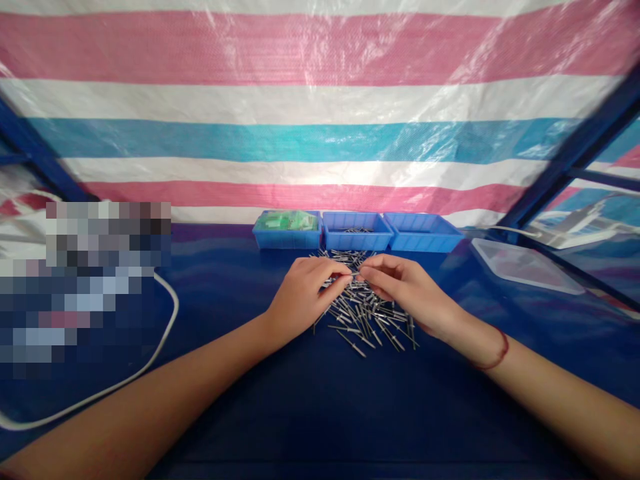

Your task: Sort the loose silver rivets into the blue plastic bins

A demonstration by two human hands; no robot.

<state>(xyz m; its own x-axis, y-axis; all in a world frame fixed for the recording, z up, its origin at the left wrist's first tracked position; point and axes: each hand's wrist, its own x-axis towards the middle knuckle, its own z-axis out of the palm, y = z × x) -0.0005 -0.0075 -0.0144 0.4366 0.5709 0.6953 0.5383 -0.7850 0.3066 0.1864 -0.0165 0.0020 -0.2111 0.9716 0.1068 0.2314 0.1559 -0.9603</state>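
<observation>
We are observing both hands meeting over a loose pile of metal pins [367, 310] lying on the blue worktop [320, 400]. The left hand [305, 297] is resting on the near left edge of the pile, fingers curled and pinching a small bundle of pins. The right hand [407, 287] is lying across the pile's right side, thumb and forefinger pressed together on one pin [354, 273], whose tip is meeting the left hand's fingertips. A red cord [497, 353] is circling the right wrist.

Just beyond the hands, three blue trays are standing in a row, touching: the left tray [287, 230] is holding green pieces, the middle tray [356, 231] a few pins, the right tray [423, 232] nothing we can make out. Well to the right of the right hand a clear lid [525, 267] is lying flat. Left of the left forearm a white cable [150, 360] is curving across the worktop.
</observation>
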